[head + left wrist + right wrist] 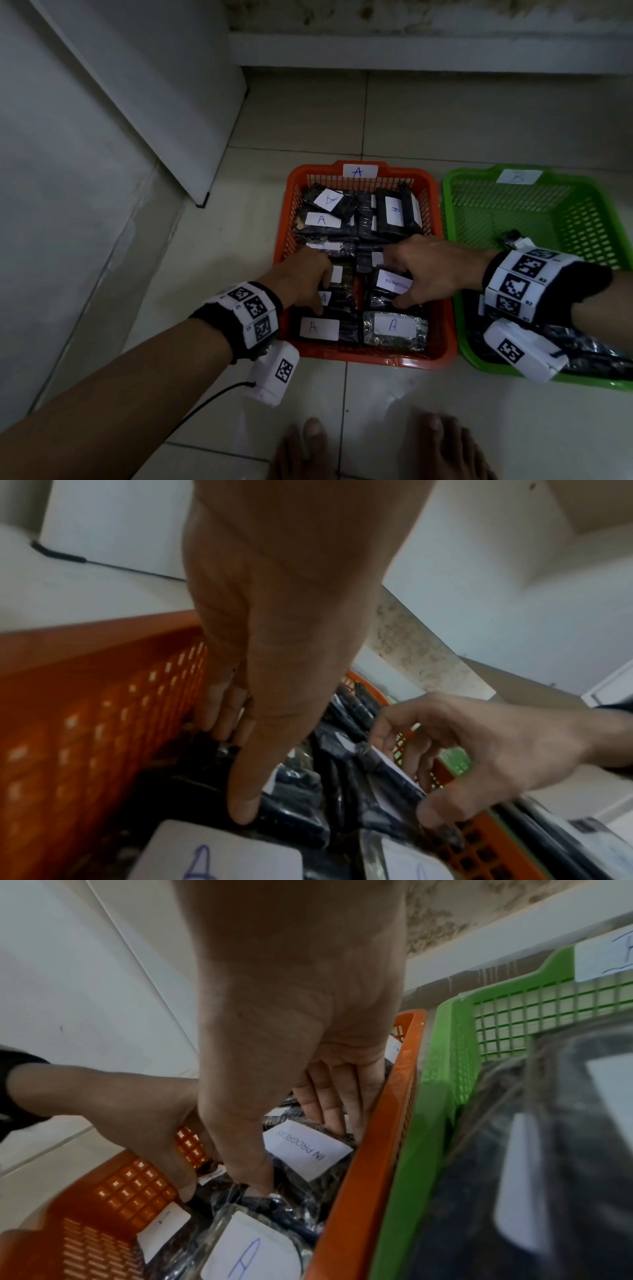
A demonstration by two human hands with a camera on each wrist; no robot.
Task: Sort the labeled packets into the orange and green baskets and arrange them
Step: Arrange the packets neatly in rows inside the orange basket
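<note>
Tidying is the step in hand, by the look of it: both hands are down inside the orange basket (445, 308), which sits on the tiled floor (445, 120) touching the green basket (459, 267) on its right. The left hand (305, 274) has its fingers curled over a dark packet near the left wall, thumb (245, 802) pressing on the wrap. The right hand (428, 267) pinches the packet labelled IN PROGRESS (394, 281) between thumb and curled fingers (that label differs from the A labels around it, so it is worth checking where it belongs). To do this well, I would square each packet against its neighbours with labels facing up, as with the two A packets (394, 327) in the near row. The slippery wrap may slide, so press flat rather than tug
</note>
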